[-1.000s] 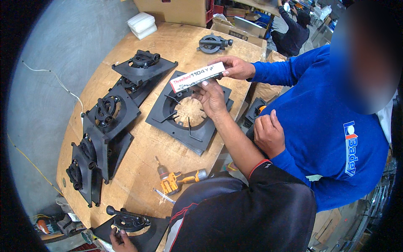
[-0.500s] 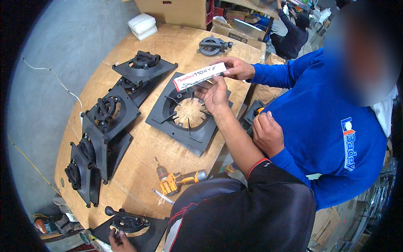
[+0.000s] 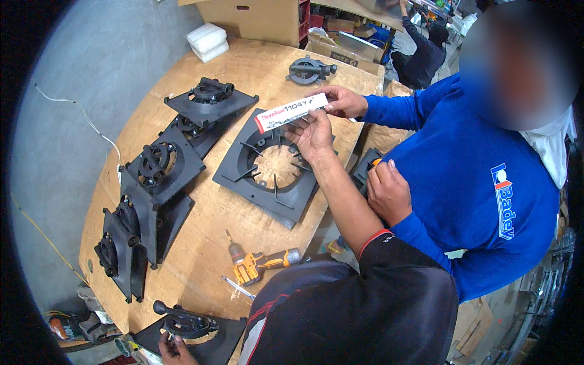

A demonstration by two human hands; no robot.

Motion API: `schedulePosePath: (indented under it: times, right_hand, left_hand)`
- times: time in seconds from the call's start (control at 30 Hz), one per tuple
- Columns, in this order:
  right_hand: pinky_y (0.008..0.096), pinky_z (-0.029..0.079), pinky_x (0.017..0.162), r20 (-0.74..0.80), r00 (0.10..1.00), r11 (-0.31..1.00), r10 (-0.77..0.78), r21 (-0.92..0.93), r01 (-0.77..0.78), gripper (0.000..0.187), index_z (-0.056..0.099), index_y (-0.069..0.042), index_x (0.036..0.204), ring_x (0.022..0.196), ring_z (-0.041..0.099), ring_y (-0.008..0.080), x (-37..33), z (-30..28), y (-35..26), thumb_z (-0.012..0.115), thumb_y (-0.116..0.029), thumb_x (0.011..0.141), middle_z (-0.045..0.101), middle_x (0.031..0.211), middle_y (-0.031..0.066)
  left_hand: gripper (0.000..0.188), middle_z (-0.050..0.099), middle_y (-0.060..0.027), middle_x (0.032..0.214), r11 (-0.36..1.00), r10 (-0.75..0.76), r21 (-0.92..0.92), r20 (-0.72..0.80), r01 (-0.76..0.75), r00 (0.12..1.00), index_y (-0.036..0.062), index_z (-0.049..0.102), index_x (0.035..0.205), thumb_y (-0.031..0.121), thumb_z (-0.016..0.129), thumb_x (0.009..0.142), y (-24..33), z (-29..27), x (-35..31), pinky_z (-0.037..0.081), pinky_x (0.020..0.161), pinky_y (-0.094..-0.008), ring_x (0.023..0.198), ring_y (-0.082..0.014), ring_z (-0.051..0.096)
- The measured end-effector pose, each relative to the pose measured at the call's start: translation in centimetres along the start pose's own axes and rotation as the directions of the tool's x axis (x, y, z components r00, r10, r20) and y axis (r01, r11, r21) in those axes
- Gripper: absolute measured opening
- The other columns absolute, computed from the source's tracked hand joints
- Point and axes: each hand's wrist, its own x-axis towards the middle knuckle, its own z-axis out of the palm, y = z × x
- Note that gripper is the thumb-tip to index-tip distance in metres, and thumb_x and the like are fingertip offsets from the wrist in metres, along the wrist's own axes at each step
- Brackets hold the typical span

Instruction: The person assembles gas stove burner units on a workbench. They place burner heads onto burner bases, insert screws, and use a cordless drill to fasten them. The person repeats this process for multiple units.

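Note:
My right hand (image 3: pixel 313 137) grips the lower edge of a long, slim white carton (image 3: pixel 286 113) with a red end. A co-worker's hand (image 3: pixel 344 101) in a blue sleeve holds the carton's right end. Beneath the carton lies a black square stove plate (image 3: pixel 234 173) with a round opening and prong-like pot supports. At the lower left, my left hand (image 3: pixel 175 350) has its fingers curled at the near edge of another black plate (image 3: pixel 228 344). A black burner assembly (image 3: pixel 191 323) rests on that plate. Part of my left hand is cut off by the picture's lower edge.
Several black plates with burners (image 3: pixel 161 167) stand stacked along the table's left side. A yellow cordless drill (image 3: pixel 258 263) and a screwdriver (image 3: pixel 237 287) lie near me. A loose burner (image 3: pixel 310 70) and white foam blocks (image 3: pixel 208 42) sit at the far side. The co-worker (image 3: pixel 462 182) stands at my right.
The co-worker's head and upper body have shifted slightly up and left. Both hands stay on the carton, and my left hand remains at the near plate.

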Motion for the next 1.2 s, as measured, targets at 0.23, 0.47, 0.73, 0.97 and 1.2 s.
schedulePosePath:
  times: [0.23,0.47,0.73,0.97,1.2]
  right_hand:
    - [0.0421,0.055,0.074,0.032,0.998,0.996,-0.054,0.077,0.052,0.04,0.053,-0.007,0.118,0.091,0.065,0.0265,0.1,-0.3,1.3,0.051,-0.036,0.092,0.065,0.104,0.0132]
    - [0.038,0.057,0.075,0.234,0.971,0.999,0.044,-0.029,-0.038,0.039,0.054,-0.004,0.122,0.094,0.067,0.0261,-1.8,-0.1,2.4,0.058,-0.03,0.092,0.066,0.109,0.0136]
    - [0.0386,0.056,0.077,0.328,0.94,0.996,0.095,-0.026,-0.091,0.04,0.054,-0.005,0.124,0.095,0.068,0.0263,-2.4,-0.3,3.4,0.06,-0.028,0.091,0.067,0.11,0.0131]
    - [0.0408,0.052,0.08,0.382,0.923,0.989,-0.045,0.149,-0.014,0.042,0.055,-0.009,0.123,0.102,0.064,0.0245,-0.6,-1.8,2.6,0.064,-0.034,0.09,0.067,0.113,0.0083]
    - [0.0401,0.054,0.078,0.372,0.925,0.976,-0.076,0.217,-0.007,0.04,0.055,-0.014,0.122,0.098,0.065,0.0223,0.0,-2.2,2.6,0.07,-0.031,0.088,0.067,0.109,0.0038]
  left_hand:
    - [0.032,0.07,-0.0139,0.091,0.996,0.021,-0.084,-0.011,-0.022,1.0,-0.0037,0.065,0.11,0.015,0.073,0.086,-1.6,0.5,-1.1,0.052,0.067,-0.0307,0.076,-0.0198,0.064]
    - [0.032,0.069,-0.0133,0.091,0.745,-0.634,-0.16,0.134,0.648,0.762,-0.0033,0.065,0.11,0.016,0.073,0.086,3.3,-0.3,0.1,0.052,0.067,-0.0294,0.076,-0.0187,0.064]
    - [0.058,0.071,-0.0114,0.095,0.644,-0.693,-0.336,0.126,0.687,0.71,0.0038,0.064,0.113,0.045,0.079,0.076,-1.2,1.4,-2.9,0.043,0.092,-0.0446,0.087,-0.0302,0.066]
    - [0.035,0.07,-0.0153,0.093,0.955,0.292,-0.034,-0.076,-0.295,0.953,-0.0006,0.065,0.113,0.018,0.074,0.085,-3.1,1.2,-1.7,0.053,0.069,-0.0319,0.078,-0.0211,0.066]
    - [0.035,0.07,-0.0148,0.092,0.743,-0.645,-0.148,0.104,0.653,0.757,-0.001,0.065,0.113,0.017,0.073,0.085,4.0,-0.3,0.1,0.052,0.068,-0.0318,0.075,-0.0205,0.064]
